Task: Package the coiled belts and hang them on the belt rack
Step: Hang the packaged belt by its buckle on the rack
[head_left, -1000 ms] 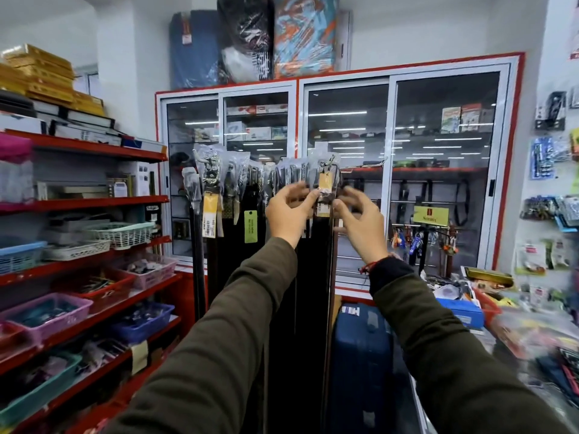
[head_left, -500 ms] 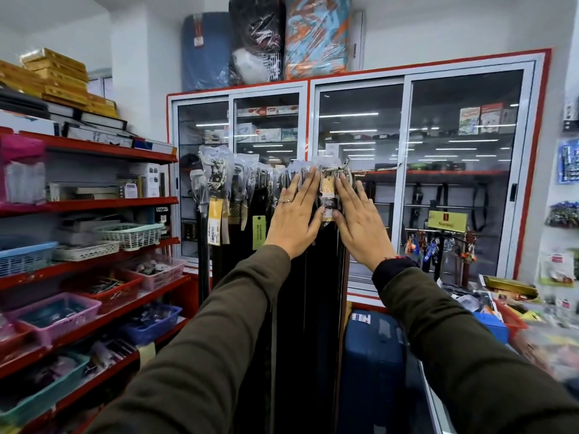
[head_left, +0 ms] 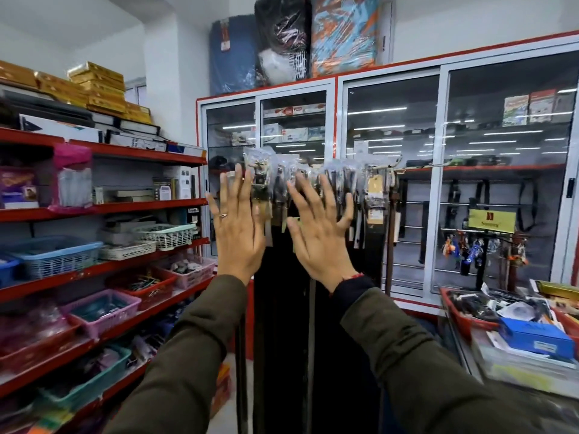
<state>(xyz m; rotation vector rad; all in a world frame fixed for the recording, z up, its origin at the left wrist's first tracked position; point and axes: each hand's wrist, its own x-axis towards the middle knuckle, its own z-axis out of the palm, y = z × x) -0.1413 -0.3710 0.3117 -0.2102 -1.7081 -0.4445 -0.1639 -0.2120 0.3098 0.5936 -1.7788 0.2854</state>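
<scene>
1. Head view: the left hand is raised flat with its back to the camera, fingers spread and pointing up, holding nothing; a ring sits on one finger.
2. The right hand is raised the same way just right of it, fingers splayed and slightly blurred, palm away from the camera, also empty.
3. Both hands are held up in front of the hanging belts; whether the palms touch the belts cannot be told from here.
4. Both forearms rise from the bottom of the frame in dark olive sleeves, and a red thread shows at the right wrist.
5. The belts hang in a crowded row from the belt rack, their buckle ends wrapped in clear plastic bags, the dark straps dropping straight down behind the hands.
6. A pale price tag hangs among the belts at the rack's right end.
7. Behind the rack stands a glass cabinet with a red frame.
8. Left of the rack run red shelves carrying plastic baskets and boxes.
9. Right of the rack, lower down, a red tray holds mixed goods.
</scene>
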